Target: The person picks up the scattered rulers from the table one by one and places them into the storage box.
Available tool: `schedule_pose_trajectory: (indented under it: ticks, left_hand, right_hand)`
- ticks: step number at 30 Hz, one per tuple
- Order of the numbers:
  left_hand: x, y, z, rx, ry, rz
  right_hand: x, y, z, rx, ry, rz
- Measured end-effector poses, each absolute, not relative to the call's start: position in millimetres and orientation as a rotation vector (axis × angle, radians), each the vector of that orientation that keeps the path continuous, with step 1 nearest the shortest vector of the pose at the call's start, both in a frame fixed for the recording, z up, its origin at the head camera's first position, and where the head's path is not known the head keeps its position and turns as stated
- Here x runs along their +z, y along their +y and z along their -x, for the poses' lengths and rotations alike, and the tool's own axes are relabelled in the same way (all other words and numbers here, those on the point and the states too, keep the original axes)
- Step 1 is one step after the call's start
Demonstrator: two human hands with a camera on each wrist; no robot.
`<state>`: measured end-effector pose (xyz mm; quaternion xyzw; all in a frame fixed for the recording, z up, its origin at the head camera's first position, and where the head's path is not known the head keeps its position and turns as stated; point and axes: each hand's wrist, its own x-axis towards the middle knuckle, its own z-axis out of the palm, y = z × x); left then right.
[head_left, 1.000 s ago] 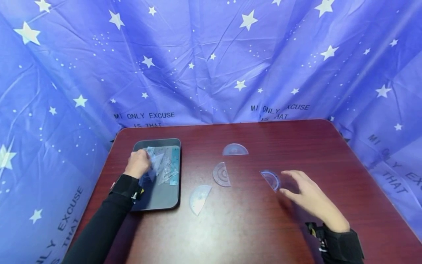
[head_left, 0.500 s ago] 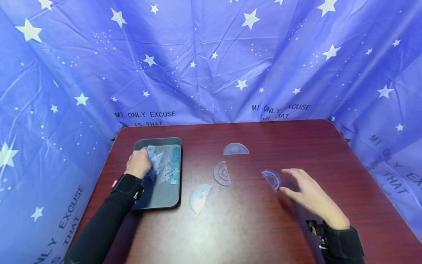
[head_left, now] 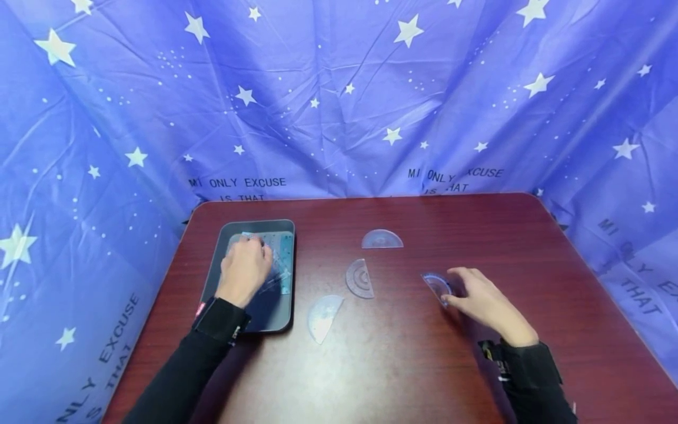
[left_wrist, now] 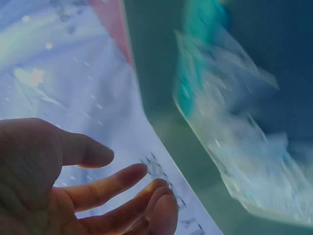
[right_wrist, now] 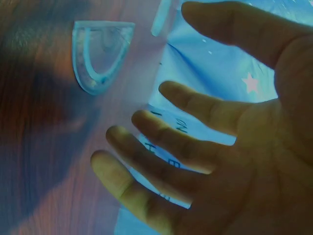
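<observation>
Left hand (head_left: 245,268): held above a grey tray (head_left: 268,318), thumb and fingers loosely bent with a gap between them, nothing gripped; part of the tray's contents is hidden beneath it in the head view. Right hand (head_left: 484,303): spread, thumb well parted from the fingers, nothing held; placed just beside a blue-edged protractor (head_left: 436,287), by which the table is shared. Whether the protractor is touched by the thumb cannot be told: the two are overlapped in the head view, while a gap is shown in the right wrist view. Tray: rectangular, shallow, set at the left of the table (head_left: 392,365); by it are contained a teal strip (head_left: 287,250), laid along the right side, and several clear pieces (head_left: 278,272), heaped and overlapping. Their outlines are smeared by blur in the left wrist view, and their number cannot be made out. Further clear protractors, three, laid flat and apart between tray and right hand: one far (head_left: 382,239), one middle (head_left: 360,280), one near (head_left: 324,318), the last partly washed out by glare. Markings are too small to be read. Both black sleeves are cut off by the lower frame edge.
</observation>
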<state>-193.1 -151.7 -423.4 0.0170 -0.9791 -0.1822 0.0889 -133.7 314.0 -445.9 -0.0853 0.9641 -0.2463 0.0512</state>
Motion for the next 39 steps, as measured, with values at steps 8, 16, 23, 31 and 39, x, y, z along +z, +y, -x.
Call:
schedule_pose_trajectory:
  ticks: [8,16,23,31,39]
  left_hand:
    - [-417,-115,167,-0.676,-2.841,0.018]
    - [-417,-83,140,-0.756,-2.752,0.080]
    - [-424,-69,127,-0.824,-2.745,0.082]
    - [-429,-59,120,-0.912,-2.736,0.143]
    - [-430,-50,114,-0.956,-2.710,0.203]
  right_hand:
    - [-453,294,151,-0.577,2.842,0.025]
    - [-460,284,164,-0.455,2.823,-0.136]
    - [-477,296,179,-0.442,2.884,-0.123]
    - [-461,289,180,-0.470,2.820,-0.136]
    - [-461,288,177,-0.475,2.855,-0.153]
